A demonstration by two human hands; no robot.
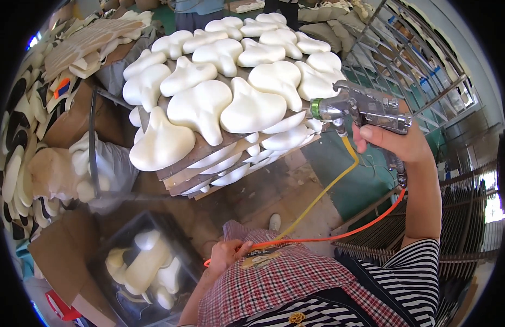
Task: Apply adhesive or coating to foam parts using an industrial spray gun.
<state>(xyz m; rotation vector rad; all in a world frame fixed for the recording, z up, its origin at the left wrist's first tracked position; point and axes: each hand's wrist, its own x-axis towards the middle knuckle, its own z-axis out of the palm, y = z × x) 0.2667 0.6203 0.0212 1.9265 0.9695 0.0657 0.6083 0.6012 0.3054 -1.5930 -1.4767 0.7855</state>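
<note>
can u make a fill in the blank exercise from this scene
The right hand grips a spray gun whose nozzle ring is ____.
The left hand holds a hose coloured ____.
The other hose, below the nozzle, is ____.
The dark tub stands on the person's ____ side.

Missing words: green; orange; yellow; left

a silver spray gun [366, 106] points left beside curved white pieces [252, 106], orange hose [339, 236] below.
</note>
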